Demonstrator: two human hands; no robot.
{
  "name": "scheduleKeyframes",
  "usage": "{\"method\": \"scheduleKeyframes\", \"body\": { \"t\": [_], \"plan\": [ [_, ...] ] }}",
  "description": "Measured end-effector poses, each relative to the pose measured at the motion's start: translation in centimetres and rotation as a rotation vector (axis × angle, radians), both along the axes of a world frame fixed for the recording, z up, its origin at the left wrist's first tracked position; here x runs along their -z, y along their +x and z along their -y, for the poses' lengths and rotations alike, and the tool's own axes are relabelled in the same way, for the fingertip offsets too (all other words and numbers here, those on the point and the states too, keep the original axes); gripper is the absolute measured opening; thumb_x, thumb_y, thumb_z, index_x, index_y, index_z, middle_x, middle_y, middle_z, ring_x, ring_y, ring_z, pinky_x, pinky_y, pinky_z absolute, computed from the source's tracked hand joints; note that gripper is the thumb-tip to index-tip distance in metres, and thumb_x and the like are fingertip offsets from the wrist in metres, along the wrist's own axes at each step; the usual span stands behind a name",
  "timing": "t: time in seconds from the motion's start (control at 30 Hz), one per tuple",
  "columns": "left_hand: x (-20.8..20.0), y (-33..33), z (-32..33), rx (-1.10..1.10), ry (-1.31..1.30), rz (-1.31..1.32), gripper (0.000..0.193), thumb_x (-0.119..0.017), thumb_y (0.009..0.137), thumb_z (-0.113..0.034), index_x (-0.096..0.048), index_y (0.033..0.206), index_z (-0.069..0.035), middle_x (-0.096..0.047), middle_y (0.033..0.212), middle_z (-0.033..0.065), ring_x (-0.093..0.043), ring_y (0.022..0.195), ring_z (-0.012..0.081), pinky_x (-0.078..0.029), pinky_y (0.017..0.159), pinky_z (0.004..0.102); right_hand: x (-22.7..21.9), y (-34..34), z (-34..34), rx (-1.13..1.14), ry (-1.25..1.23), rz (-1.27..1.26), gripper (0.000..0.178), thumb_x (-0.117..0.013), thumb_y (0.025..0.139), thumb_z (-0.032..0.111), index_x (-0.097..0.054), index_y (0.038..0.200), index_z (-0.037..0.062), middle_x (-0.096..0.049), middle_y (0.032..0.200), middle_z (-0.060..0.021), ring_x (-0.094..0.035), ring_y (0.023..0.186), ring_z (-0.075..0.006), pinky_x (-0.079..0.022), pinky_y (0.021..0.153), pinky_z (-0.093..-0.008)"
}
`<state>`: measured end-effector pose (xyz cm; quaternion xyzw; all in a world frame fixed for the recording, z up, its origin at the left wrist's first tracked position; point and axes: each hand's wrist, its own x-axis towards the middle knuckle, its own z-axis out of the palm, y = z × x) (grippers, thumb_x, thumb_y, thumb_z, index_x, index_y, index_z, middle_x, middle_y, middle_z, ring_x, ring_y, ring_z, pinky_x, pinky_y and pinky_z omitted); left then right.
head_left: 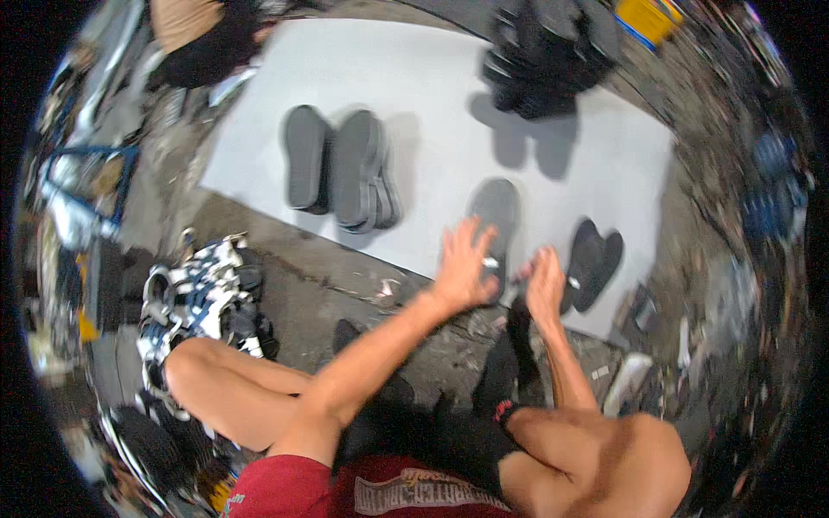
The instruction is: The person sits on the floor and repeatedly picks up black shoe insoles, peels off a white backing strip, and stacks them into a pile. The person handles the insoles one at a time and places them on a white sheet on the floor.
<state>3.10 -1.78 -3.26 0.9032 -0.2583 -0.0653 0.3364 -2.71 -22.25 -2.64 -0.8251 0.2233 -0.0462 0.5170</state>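
Note:
My left hand (466,266) is open, its fingers spread over the lower part of a grey shoe sole (496,204) on the white sheet. A small pale patch shows on the sole beside my fingers; contact is hard to judge. To its right, my right hand (545,285) is loosely bent and blurred, thumb apart from the fingers, with nothing visible in it. Just beyond that hand lies a pair of dark insoles (588,266), one partly over the other. Two stacks of grey soles, a left stack (305,160) and a right stack (357,164), stand at the sheet's left.
The white sheet (423,78) lies on a littered, dirty floor. A heap of black shoe parts (544,60) sits at its far right edge, near a yellow container (649,19). Black-and-white straps or uppers (207,289) are piled beside my left knee. Another person (194,34) is at far left.

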Motion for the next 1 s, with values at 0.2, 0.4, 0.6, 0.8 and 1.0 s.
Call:
{"method": "scheduleKeyframes", "body": {
  "t": [0.2, 0.4, 0.6, 0.8, 1.0],
  "plan": [
    [3.3, -8.5, 4.1, -0.394, -0.312, -0.029, 0.116, -0.072, 0.081, 0.006, -0.007, 0.177, 0.002, -0.011, 0.179, 0.0403, -0.011, 0.167, 0.0597, -0.012, 0.137, 0.0653, 1.0, 0.9, -6.1, -0.168, -0.353, 0.187, 0.066, -0.088, 0.093, 0.037, -0.058, 0.127, -0.0109, -0.064, 0.118, -0.0318, -0.065, 0.108, -0.0473, -0.051, 0.094, -0.0548],
    [2.8, -8.2, 4.4, -0.422, -0.371, -0.083, 0.115, -0.069, 0.078, 0.013, -0.014, 0.177, -0.006, -0.017, 0.178, 0.0368, -0.019, 0.165, 0.0585, -0.018, 0.136, 0.0633, -0.1, 2.2, -4.9, -0.190, -0.380, -0.099, 0.065, -0.092, 0.089, 0.039, -0.058, 0.117, -0.0096, -0.065, 0.114, -0.0319, -0.065, 0.109, -0.0517, -0.052, 0.095, -0.0556],
    [1.0, -6.2, 1.9, -0.321, -0.303, -0.016, 0.116, -0.077, 0.074, 0.010, -0.024, 0.174, -0.010, -0.019, 0.180, 0.0324, -0.032, 0.160, 0.0564, -0.031, 0.133, 0.0621, 0.7, 3.6, -5.8, -0.133, -0.288, -0.037, 0.070, -0.093, 0.088, 0.041, -0.057, 0.121, -0.0089, -0.068, 0.112, -0.0298, -0.069, 0.109, -0.0486, -0.054, 0.095, -0.0548],
    [-1.9, -0.8, -4.4, -0.504, -0.327, 0.247, 0.104, -0.087, 0.073, -0.010, -0.040, 0.166, -0.009, -0.036, 0.174, 0.0295, -0.040, 0.158, 0.0515, -0.035, 0.131, 0.0589, -3.2, 4.2, -4.5, -0.032, -0.242, 0.052, 0.070, -0.092, 0.088, 0.036, -0.057, 0.133, -0.0049, -0.068, 0.123, -0.0272, -0.068, 0.114, -0.0437, -0.053, 0.100, -0.0529],
    [-4.0, 8.3, -13.9, -0.813, -0.185, 0.288, 0.096, -0.087, 0.076, -0.019, -0.046, 0.162, -0.006, -0.042, 0.169, 0.0306, -0.042, 0.155, 0.0480, -0.036, 0.130, 0.0556, -1.6, 0.3, -1.8, -0.092, -0.467, 0.085, 0.077, -0.094, 0.085, 0.030, -0.053, 0.138, -0.0092, -0.057, 0.128, -0.0278, -0.062, 0.120, -0.0475, -0.051, 0.102, -0.0562]
  ]
}}
